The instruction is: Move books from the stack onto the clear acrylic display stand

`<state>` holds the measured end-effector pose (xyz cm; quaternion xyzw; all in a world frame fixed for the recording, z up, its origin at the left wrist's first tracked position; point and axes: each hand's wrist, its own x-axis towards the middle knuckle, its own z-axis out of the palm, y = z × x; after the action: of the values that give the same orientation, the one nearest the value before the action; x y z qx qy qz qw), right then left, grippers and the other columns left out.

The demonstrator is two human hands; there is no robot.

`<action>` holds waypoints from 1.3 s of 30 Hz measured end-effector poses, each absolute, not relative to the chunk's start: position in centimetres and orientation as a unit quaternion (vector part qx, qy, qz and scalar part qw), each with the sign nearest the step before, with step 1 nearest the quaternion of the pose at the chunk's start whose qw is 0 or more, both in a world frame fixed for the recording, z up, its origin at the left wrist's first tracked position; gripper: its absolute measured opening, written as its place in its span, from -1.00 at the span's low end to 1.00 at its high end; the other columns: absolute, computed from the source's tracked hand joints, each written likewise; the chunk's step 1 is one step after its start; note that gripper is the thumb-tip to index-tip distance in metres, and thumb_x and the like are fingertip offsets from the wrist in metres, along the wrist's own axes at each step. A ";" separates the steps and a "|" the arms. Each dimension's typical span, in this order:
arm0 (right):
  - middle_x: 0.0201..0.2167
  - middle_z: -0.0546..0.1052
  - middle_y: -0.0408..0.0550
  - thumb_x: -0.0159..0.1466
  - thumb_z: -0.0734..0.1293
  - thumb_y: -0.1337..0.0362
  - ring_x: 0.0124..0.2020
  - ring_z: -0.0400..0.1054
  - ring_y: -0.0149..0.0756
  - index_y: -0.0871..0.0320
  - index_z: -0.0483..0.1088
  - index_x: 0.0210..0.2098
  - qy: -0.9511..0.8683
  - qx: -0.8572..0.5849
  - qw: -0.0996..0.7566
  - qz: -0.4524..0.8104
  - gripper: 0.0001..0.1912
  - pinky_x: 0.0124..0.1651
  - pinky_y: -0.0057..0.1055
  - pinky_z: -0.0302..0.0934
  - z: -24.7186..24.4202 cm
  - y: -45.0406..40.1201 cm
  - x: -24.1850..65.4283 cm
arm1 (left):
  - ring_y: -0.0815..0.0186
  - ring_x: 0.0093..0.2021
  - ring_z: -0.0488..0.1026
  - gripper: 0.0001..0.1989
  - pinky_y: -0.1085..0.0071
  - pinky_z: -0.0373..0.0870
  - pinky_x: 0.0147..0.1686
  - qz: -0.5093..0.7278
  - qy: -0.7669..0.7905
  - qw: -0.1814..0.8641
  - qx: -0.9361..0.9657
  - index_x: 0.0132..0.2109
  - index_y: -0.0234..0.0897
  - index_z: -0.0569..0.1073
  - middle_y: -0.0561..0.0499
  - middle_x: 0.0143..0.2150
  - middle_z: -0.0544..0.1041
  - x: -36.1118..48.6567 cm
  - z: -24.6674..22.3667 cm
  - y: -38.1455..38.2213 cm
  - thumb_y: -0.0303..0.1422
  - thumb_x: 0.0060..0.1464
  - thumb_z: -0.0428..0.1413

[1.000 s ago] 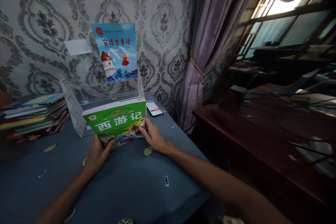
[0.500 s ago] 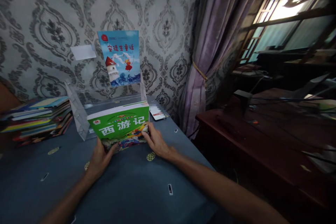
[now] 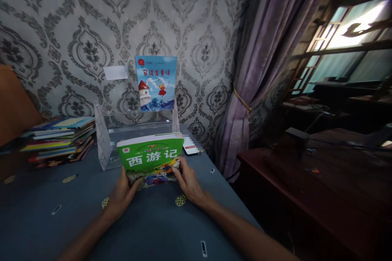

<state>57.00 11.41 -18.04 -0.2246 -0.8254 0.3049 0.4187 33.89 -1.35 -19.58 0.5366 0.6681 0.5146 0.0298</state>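
Both sides of the green book (image 3: 150,162) are gripped — left hand (image 3: 121,196) clamped on the lower left corner, thumb over the cover, right hand (image 3: 190,182) clamped on the right edge, thumb across the artwork. The book sits squarely between the two palms, cover towards the wearer, top page edges showing — in front of the clear stand (image 3: 103,140) and the blue book (image 3: 157,83).

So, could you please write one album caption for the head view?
Left hand and right hand hold a green 西游记 book before a transparent stand.
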 end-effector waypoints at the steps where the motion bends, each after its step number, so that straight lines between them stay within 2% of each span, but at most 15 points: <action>1: -0.20 0.55 -0.03 0.49 0.13 0.12 -0.19 0.47 -0.19 0.07 0.26 0.04 -0.825 -0.227 0.419 0.305 -0.76 -0.11 -0.31 0.33 -18.2 11.5 56.9 | 0.10 -0.15 0.60 -0.54 0.21 0.54 -0.18 0.511 0.672 0.026 0.535 0.09 -0.22 0.34 -0.08 -0.18 0.63 33.7 -19.6 -1.2 -0.09 0.13 0.15; 8: -0.32 0.52 -0.07 0.49 0.13 0.08 -0.31 0.43 -0.19 0.09 0.27 0.04 -0.811 -0.269 0.440 0.277 -0.72 -0.22 -0.32 0.30 -19.3 12.8 56.3 | 0.08 -0.22 0.60 -0.44 0.23 0.53 -0.26 0.518 0.666 0.022 0.537 0.17 -0.26 0.33 -0.03 -0.31 0.62 33.5 -19.3 0.6 -0.05 0.12 0.15; 13: -0.27 0.52 -0.06 0.48 0.14 0.10 -0.28 0.43 -0.20 0.10 0.27 0.04 -0.810 -0.257 0.443 0.286 -0.73 -0.19 -0.33 0.32 -18.7 14.1 56.1 | 0.09 -0.26 0.61 -0.54 0.25 0.51 -0.31 0.513 0.667 0.037 0.540 0.07 -0.23 0.34 -0.03 -0.31 0.62 33.6 -18.5 2.1 -0.06 0.14 0.12; 19: -0.17 0.54 0.00 0.47 0.14 0.08 -0.20 0.44 -0.18 0.09 0.25 0.06 -0.808 -0.246 0.459 0.275 -0.71 -0.12 -0.30 0.33 -18.0 16.5 55.0 | 0.10 -0.35 0.59 -0.57 0.27 0.44 -0.40 0.497 0.683 0.013 0.536 0.04 -0.23 0.30 -0.02 -0.36 0.62 33.2 -17.4 4.0 -0.07 0.14 0.11; 25: -0.23 0.50 -0.01 0.46 0.14 0.09 -0.23 0.41 -0.17 0.10 0.25 0.01 -0.809 -0.255 0.464 0.254 -0.74 -0.16 -0.29 0.31 -17.4 18.7 54.0 | 0.15 -0.39 0.58 -0.68 0.32 0.41 -0.41 0.508 0.656 0.022 0.558 -0.06 -0.16 0.25 0.07 -0.41 0.58 32.9 -16.3 5.9 -0.09 0.17 0.08; 31: -0.19 0.49 0.01 0.46 0.12 0.08 -0.24 0.41 -0.18 0.10 0.22 0.01 -0.814 -0.232 0.472 0.246 -0.73 -0.18 -0.31 0.30 -14.8 20.4 53.6 | 0.09 -0.36 0.58 -0.62 0.31 0.39 -0.41 0.480 0.681 -0.019 0.553 0.00 -0.22 0.26 0.01 -0.40 0.57 32.4 -14.6 7.5 -0.09 0.19 0.10; 39: -0.39 0.39 -0.14 0.46 0.16 0.07 -0.43 0.30 -0.27 0.07 0.20 -0.13 -0.807 -0.215 0.505 0.218 -0.79 -0.33 -0.36 0.17 -11.0 22.3 53.4 | 0.08 -0.24 0.58 -0.59 0.30 0.43 -0.29 0.479 0.662 -0.062 0.574 0.07 -0.22 0.25 0.00 -0.34 0.57 32.0 -10.7 9.3 -0.11 0.20 0.10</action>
<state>53.40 22.25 -10.97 -0.2146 -0.8069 0.2177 0.5054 31.95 9.33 -10.70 0.5738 0.6617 0.4785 -0.0620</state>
